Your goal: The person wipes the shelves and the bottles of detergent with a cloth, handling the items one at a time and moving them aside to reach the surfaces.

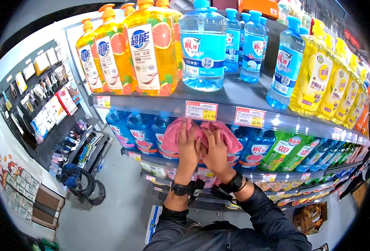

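Closest to me are the person's dark sleeves and a black band on each wrist, both arms lifted toward the shelves. The left hand (189, 144) and the right hand (215, 152) are side by side, almost touching, with the fingers close together and curled into a crumpled, soft pink cloth (171, 134). They hold it bunched against the round blue plastic detergent bottles (140, 136) of the middle row, just under the grey metal shelf edge (151, 104) and its white and orange paper price tags (201, 111). I cannot tell whether a fold is pinched under the palms. To my judgement the step in hand is wiping the bottle fronts. The next stroke would call for light, even pressure and a firm hold on the cloth, so no bottle is pushed back or tipped. Above stand tall orange dish-soap bottles (149, 46) and a clear blue jug (203, 46), with yellow bottles (312, 77) further right.
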Demonstrator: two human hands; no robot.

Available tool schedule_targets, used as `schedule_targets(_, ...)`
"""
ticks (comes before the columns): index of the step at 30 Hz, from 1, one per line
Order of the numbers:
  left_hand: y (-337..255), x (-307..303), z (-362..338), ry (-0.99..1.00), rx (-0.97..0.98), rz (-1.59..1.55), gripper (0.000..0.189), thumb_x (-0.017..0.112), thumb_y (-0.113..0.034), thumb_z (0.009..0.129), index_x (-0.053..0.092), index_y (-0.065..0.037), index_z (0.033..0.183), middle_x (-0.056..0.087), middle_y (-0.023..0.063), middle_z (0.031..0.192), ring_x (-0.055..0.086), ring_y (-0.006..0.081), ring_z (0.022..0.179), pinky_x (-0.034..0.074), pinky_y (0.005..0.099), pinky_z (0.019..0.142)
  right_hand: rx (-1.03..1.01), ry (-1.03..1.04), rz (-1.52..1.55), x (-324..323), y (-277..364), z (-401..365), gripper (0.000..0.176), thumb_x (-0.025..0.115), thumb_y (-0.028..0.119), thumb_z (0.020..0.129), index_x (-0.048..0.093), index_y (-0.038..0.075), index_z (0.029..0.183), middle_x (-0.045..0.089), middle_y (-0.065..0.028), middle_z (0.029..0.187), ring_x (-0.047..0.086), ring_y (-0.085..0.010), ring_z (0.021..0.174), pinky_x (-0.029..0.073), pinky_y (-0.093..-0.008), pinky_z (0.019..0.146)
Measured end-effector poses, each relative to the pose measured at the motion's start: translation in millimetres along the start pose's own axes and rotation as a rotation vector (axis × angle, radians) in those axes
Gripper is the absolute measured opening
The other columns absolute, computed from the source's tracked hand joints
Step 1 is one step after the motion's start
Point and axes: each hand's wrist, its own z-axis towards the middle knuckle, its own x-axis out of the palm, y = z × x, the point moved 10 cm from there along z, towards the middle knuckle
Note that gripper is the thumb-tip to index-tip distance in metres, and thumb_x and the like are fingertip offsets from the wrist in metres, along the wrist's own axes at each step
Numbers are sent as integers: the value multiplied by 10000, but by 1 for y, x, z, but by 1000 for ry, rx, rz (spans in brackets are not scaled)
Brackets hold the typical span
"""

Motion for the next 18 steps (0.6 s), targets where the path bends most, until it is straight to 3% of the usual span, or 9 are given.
schedule_targets(4,-13,-10,-13,-35,-18,-7,440,521,-24,706,438,-57,1137,280,205,1248,340,366,1100,326,385,877,-62,-28,-52,1,-3,-19,471,546,3,630,418,50,1081,413,-216,1099,476,-390,890,437,-406,672)
schedule_targets(7,-25,-10,-31,1,3,35,491,540,17,662,448,-72,1136,288,202,1243,346,354,1102,330,371,878,-144,64,6,-3,11,-38,436,546,14,626,428,21,1047,433,-200,1062,458,-385,908,414,-414,719)
schedule_targets(9,-11,-3,-53,50,-119,-12,538,556,37,628,445,-75,1142,306,198,1231,361,351,1093,339,374,869,-68,109,-8,-2,4,-53,448,549,10,620,421,22,1049,425,-202,1064,439,-385,934,388,-417,769)
schedule_targets(11,-5,1,-72,71,-73,45,541,568,37,628,443,-73,1143,328,198,1213,382,347,1078,345,376,865,-39,111,59,-8,-6,-67,469,547,-2,611,408,24,1058,403,-209,1090,414,-374,981,369,-417,800)
schedule_targets(13,-11,-13,-73,-45,-50,-98,503,564,6,664,437,-65,1145,339,202,1203,390,356,1068,348,386,863,-101,86,-79,-21,-10,-75,488,549,-30,604,395,27,1064,383,-221,1111,396,-385,1011,362,-415,814)
schedule_targets(15,-13,-19,-70,-43,-91,-41,460,550,-29,701,435,-58,1145,332,224,1200,366,370,1086,333,397,877,-123,-152,-60,-52,-14,-79,492,556,-53,601,390,20,1058,368,-242,1121,372,-409,1030,349,-413,829)
schedule_targets(18,-38,-19,-36,-12,-11,-15,486,540,-81,726,392,-81,1188,267,267,1227,313,409,1109,301,419,892,-129,-210,-146,-67,-15,-63,493,563,-34,634,360,-5,1082,322,-277,1164,357,-427,1048,338,-423,846)
